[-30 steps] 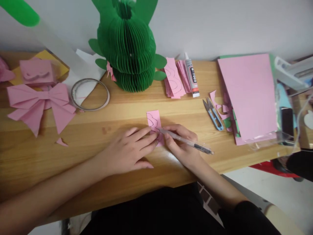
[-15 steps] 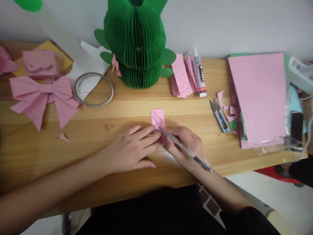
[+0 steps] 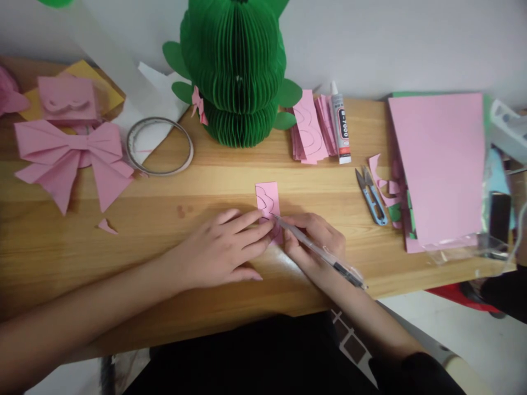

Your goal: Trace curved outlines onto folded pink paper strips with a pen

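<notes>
A small pink paper strip point(image 3: 267, 193) lies on the wooden table point(image 3: 197, 192), with dark curved outlines drawn on it. My left hand point(image 3: 228, 247) rests flat with fingers apart, its fingertips pressing on the strip's left side. In my right hand point(image 3: 317, 241) is a clear-barrelled pen point(image 3: 307, 241), gripped near its point. The pen's tip meets the strip, close to my left fingertips. My left fingers cover part of the strip's lower half.
Behind the strip stands a green honeycomb paper figure point(image 3: 234, 77). Marked pink strips point(image 3: 308, 126) lie beside a glue tube point(image 3: 341, 126). Thread snips point(image 3: 371, 197) and stacked pink sheets point(image 3: 440, 164) are on the right. A tape roll point(image 3: 187, 164) and pink paper bow point(image 3: 74, 148) sit left.
The view has shifted slightly. My right hand and the pen have moved a little to the right, while my left hand stays on the strip.
</notes>
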`<move>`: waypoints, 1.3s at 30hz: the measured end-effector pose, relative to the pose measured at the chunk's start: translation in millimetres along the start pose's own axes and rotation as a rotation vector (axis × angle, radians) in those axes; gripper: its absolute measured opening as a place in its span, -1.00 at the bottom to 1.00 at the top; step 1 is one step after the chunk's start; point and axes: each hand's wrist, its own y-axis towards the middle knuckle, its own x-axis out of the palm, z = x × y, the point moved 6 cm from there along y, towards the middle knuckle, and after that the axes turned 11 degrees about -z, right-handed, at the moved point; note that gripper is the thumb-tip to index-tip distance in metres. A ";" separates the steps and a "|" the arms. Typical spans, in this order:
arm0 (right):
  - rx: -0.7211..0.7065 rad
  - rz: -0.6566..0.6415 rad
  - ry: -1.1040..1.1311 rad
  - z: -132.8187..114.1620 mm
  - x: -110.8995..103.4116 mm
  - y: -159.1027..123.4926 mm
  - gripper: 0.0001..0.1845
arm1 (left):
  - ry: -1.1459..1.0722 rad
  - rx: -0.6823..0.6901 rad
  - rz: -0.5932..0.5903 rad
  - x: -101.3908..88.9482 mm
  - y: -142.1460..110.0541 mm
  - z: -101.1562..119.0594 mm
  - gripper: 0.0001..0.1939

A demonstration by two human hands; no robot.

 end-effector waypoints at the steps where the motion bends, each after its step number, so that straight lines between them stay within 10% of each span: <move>1: -0.009 -0.004 0.006 -0.2 0.2 1.2 -0.83 | -0.001 -0.003 0.000 -0.1 -0.1 -0.1 -0.45; 39: -0.077 0.010 -0.189 -14.4 1.2 -12.8 -0.75 | -0.004 0.010 -0.040 1.2 0.3 0.2 -0.49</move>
